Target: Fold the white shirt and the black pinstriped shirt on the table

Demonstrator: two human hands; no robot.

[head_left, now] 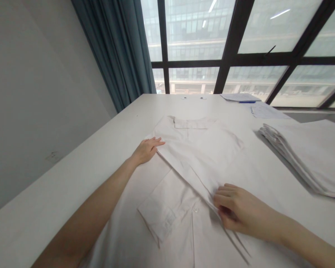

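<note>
A white garment (pixel 167 197) with a collar, a pocket and a button lies spread on the white table. One part of it is folded diagonally across its front. My left hand (pixel 148 149) rests on the upper left part by the fold's edge, its fingers stretched out. On the right, my right hand (pixel 234 208) has its fingers curled closed on the edge of the folded part. The garment's lower end runs out of the bottom of the view.
A stack of folded white cloth (pixel 315 156) lies on the table (pixel 100 152) at the right. Papers (pixel 240 97) and a blue pen (pixel 247 102) are near the far right edge. Beyond stand a blue curtain (pixel 120 48), a grey wall and dark-framed windows.
</note>
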